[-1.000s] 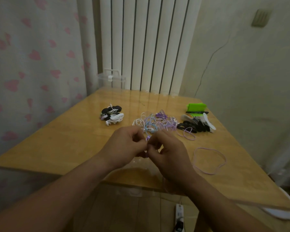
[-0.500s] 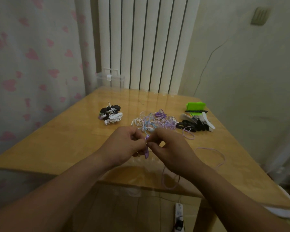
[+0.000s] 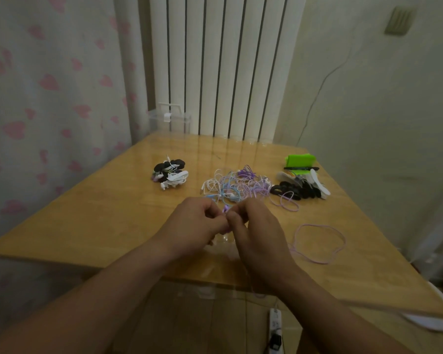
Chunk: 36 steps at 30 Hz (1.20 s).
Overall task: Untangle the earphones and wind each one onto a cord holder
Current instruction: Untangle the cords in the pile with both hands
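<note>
- Left hand [image 3: 197, 222] and right hand [image 3: 257, 227] pinch a purple earphone [image 3: 225, 208] with curled fingers [image 3: 237, 217], likely to begin winding.
- Purple cord [image 3: 317, 242] lies apart from the tangle [image 3: 235, 186], seemingly freed.

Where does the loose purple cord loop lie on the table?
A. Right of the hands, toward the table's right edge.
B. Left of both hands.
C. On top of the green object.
A: the purple cord loop lies on the table to the right of the right hand, well apart from the green object.
</note>
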Each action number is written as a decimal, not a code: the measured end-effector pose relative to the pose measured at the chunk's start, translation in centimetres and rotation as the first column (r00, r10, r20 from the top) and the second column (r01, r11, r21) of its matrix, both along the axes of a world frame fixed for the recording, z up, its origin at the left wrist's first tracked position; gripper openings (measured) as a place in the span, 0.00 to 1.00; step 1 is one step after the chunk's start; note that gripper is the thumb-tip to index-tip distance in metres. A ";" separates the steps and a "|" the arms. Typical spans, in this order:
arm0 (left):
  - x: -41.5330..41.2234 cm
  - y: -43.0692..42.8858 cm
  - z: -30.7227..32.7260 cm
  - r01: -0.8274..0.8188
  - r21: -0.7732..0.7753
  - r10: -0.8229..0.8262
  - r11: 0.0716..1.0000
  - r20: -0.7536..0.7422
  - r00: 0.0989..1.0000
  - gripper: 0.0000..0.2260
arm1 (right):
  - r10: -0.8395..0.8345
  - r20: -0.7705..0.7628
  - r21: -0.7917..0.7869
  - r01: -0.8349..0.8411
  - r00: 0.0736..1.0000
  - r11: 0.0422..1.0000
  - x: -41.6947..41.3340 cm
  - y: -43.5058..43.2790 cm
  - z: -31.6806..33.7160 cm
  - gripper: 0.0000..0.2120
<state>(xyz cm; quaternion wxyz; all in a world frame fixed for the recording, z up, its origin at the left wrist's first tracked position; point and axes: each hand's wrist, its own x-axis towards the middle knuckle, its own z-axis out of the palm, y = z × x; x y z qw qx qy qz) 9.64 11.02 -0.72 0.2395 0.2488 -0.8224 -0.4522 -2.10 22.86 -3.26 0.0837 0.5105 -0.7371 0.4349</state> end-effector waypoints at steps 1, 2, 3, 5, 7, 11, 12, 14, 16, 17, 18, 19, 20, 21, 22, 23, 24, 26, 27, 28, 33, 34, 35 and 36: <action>0.0 0.1 0.1 -0.003 0.036 0.003 0.999 -0.006 1.000 0.04 | 0.019 0.064 -0.015 -0.018 0.998 1.000 0.0 0.0 0.0 0.05; 0.1 0.2 0.2 -0.003 0.077 0.004 0.997 -0.015 1.000 0.05 | 0.051 0.149 -0.034 -0.047 0.988 0.998 0.0 0.0 0.1 0.05; 0.1 0.3 0.3 0.001 0.136 0.003 0.991 -0.032 0.999 0.05 | 0.091 0.246 -0.056 -0.080 0.965 0.995 0.1 -0.1 0.2 0.05; 0.1 0.6 0.6 0.022 0.294 0.007 0.956 -0.095 0.995 0.08 | 0.159 0.415 -0.105 -0.126 0.896 0.986 0.1 -0.1 0.4 0.06; 0.1 0.8 0.7 0.031 0.379 0.025 0.925 -0.142 0.990 0.10 | 0.196 0.473 -0.133 -0.150 0.859 0.980 -0.1 0.0 0.3 0.07; 0.2 0.5 -0.1 -0.021 0.263 0.062 0.964 -0.149 0.987 0.05 | 0.215 0.458 -0.080 -0.201 0.862 0.976 -0.2 0.4 0.2 0.06; 0.2 0.4 -0.4 -0.020 0.228 0.056 0.974 -0.153 0.987 0.05 | 0.214 0.457 -0.066 -0.207 0.864 0.976 -0.3 0.4 0.2 0.06; 0.2 0.3 -0.7 -0.021 0.167 0.049 0.986 -0.168 0.985 0.04 | 0.206 0.413 -0.029 -0.214 0.887 0.976 -0.3 0.4 0.4 0.06; 0.3 0.2 -0.9 -0.043 0.121 0.065 0.992 -0.188 0.980 0.04 | 0.212 0.314 0.001 -0.223 0.926 0.975 -0.2 0.5 0.5 0.05; 0.3 0.2 -0.9 -0.061 0.088 0.077 0.994 -0.195 0.978 0.04 | 0.227 0.263 0.002 -0.236 0.938 0.972 -0.1 0.6 0.6 0.04; 0.3 0.1 -0.9 -0.077 0.045 0.085 0.996 -0.198 0.977 0.05 | 0.241 0.221 0.001 -0.247 0.945 0.969 0.2 0.7 0.6 0.03; 0.3 0.1 -1.0 -0.088 0.004 0.087 0.996 -0.196 0.977 0.05 | 0.246 0.185 0.008 -0.252 0.951 0.968 0.4 0.8 0.7 0.02; 0.3 0.1 -1.0 -0.093 -0.022 0.087 0.995 -0.194 0.977 0.06 | 0.243 0.152 0.023 -0.249 0.958 0.968 0.5 0.9 0.7 0.02; 0.3 0.2 -1.0 -0.094 -0.032 0.086 0.995 -0.195 0.977 0.06 | 0.232 0.117 0.038 -0.238 0.966 0.971 0.5 1.0 0.7 0.03; 0.3 0.2 -1.1 -0.093 -0.031 0.085 0.995 -0.197 0.977 0.06 | 0.215 0.076 0.047 -0.218 0.974 0.975 0.5 0.9 0.5 0.04; 0.4 0.3 -1.1 -0.091 -0.029 0.084 0.995 -0.197 0.977 0.06 | 0.193 0.032 0.047 -0.194 0.981 0.980 0.5 0.9 0.4 0.04; 0.4 0.3 -1.2 -0.088 -0.029 0.081 0.996 -0.197 0.977 0.06 | 0.171 -0.017 0.042 -0.170 0.985 0.985 0.3 0.9 0.3 0.03; 0.4 0.4 -1.3 -0.085 -0.035 0.077 0.996 -0.185 0.980 0.06 | 0.140 -0.116 0.045 -0.136 0.983 0.990 0.2 0.7 0.0 0.02; 0.5 0.5 -1.4 -0.086 -0.039 0.077 0.996 -0.176 0.981 0.06 | 0.133 -0.148 0.053 -0.127 0.980 0.991 0.2 0.7 -0.1 0.03; 0.5 0.6 -1.4 -0.086 -0.045 0.077 0.995 -0.172 0.982 0.06 | 0.130 -0.160 0.055 -0.123 0.978 0.991 0.2 0.6 -0.2 0.03; 0.5 0.9 -0.9 -0.018 0.020 0.022 1.000 -0.219 0.975 0.07 | 0.171 0.222 -0.034 -0.168 0.960 0.985 0.1 0.8 0.2 0.03; 0.4 1.0 -0.7 -0.005 0.031 0.012 1.000 -0.231 0.973 0.08 | 0.187 0.327 -0.063 -0.176 0.926 0.982 0.1 0.9 0.3 0.03; 0.3 1.1 -0.6 0.008 0.043 0.002 0.999 -0.240 0.971 0.09 | 0.200 0.413 -0.083 -0.182 0.889 0.980 0.2 1.0 0.4 0.04; 0.2 1.1 -0.6 0.016 0.058 -0.001 0.998 -0.247 0.969 0.10 | 0.211 0.482 -0.090 -0.191 0.851 0.977 0.3 1.1 0.4 0.04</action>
